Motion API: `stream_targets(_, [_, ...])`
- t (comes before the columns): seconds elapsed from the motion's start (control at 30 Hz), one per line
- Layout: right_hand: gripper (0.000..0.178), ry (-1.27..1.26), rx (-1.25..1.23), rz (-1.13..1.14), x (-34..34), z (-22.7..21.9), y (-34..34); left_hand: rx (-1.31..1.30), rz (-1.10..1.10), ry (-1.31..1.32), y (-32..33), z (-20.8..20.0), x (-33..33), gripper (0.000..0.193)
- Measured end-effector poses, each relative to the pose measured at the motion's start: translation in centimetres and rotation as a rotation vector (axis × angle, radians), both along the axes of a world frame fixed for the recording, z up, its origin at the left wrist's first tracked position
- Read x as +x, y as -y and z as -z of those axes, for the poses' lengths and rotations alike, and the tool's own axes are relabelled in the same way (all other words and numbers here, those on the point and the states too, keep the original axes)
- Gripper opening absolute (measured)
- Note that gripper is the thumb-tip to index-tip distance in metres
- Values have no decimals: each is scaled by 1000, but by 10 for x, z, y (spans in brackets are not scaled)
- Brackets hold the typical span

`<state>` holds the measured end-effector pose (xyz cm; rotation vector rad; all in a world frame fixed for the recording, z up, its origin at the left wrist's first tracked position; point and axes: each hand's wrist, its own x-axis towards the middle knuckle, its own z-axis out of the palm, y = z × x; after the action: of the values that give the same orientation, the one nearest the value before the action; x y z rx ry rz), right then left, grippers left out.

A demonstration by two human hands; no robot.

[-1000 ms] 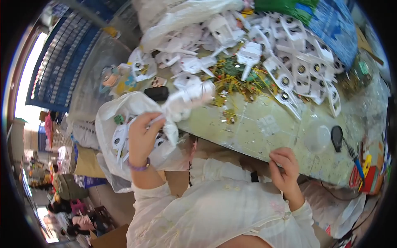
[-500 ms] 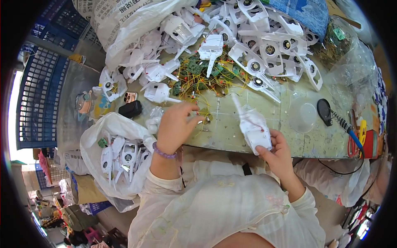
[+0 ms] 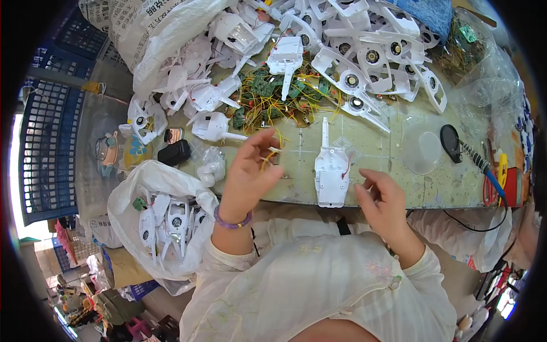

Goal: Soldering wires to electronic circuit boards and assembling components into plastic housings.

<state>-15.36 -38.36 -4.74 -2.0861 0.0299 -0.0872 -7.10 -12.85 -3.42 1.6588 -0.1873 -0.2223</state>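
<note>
A white plastic housing with a long narrow stem lies on the green table near its front edge, stem pointing away from me. Just right of it, my right hand is off the housing, fingers apart and holding nothing. My left hand, with a purple bead bracelet at the wrist, is raised over the table left of the housing. Its fingers pinch a yellow wire with a small pale piece at its end. Beyond it lies a heap of green circuit boards tangled with yellow wires.
White plastic frames with round black parts pile up at the back. A white bag of similar parts stands at my left. On the right lie a round clear lid, a black round piece and a blue-handled soldering iron.
My right hand has let go of the white housing, which now lies flat on the table. My left hand has risen from the tabletop with a yellow wire in its fingers.
</note>
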Motion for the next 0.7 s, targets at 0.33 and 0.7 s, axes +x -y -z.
stream_targets(0.33, [24,-628,1173,-185,16,-26,-20,-218,199,361,45,12,-16,67])
stream_targets(0.7, [22,-84,1078,285,20,-6,30,60,246,216,48,-4,-9,43])
